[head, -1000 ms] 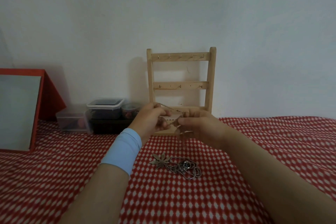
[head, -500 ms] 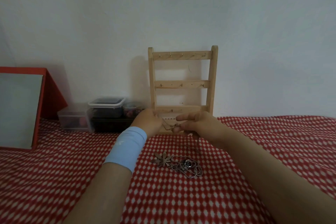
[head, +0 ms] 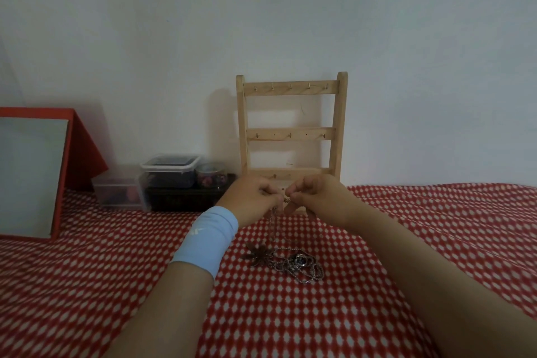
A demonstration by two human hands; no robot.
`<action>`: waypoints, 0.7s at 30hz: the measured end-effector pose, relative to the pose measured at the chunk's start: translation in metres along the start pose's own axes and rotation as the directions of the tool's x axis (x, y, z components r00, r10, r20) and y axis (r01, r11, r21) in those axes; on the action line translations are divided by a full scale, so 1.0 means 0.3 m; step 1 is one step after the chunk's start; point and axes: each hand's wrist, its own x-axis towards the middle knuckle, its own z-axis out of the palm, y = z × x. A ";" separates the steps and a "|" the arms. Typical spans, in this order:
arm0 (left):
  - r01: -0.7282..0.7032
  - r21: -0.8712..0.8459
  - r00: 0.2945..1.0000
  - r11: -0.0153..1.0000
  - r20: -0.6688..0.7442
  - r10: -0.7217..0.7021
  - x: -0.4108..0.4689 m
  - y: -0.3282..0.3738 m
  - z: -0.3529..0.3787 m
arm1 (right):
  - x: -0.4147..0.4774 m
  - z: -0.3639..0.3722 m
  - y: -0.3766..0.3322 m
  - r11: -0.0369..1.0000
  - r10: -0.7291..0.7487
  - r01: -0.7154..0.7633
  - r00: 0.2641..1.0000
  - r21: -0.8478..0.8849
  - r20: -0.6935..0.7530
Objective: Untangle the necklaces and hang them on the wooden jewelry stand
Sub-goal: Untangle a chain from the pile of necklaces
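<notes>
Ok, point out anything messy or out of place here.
The necklaces lie knotted in a heap on the red cloth, one chain pinched by the left hand and right hand; the stand shows only bare hooks.

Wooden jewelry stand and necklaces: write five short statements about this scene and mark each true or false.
1. The pale wooden jewelry stand carries a necklace on its top rail. False: those hooks are bare.
2. The left hand and the right hand both pinch a thin chain. True.
3. A tangled pile of silver chains lies on the red checked cloth. True.
4. The light blue wristband is on the right wrist. False: the left wrist.
5. The clear plastic boxes sit left of the stand. True.
</notes>
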 end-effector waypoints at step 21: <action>0.159 -0.349 0.985 0.924 0.121 -0.124 -0.006 -0.056 0.008 | 0.002 0.007 0.017 0.996 -0.026 0.019 0.997 -0.093 -0.072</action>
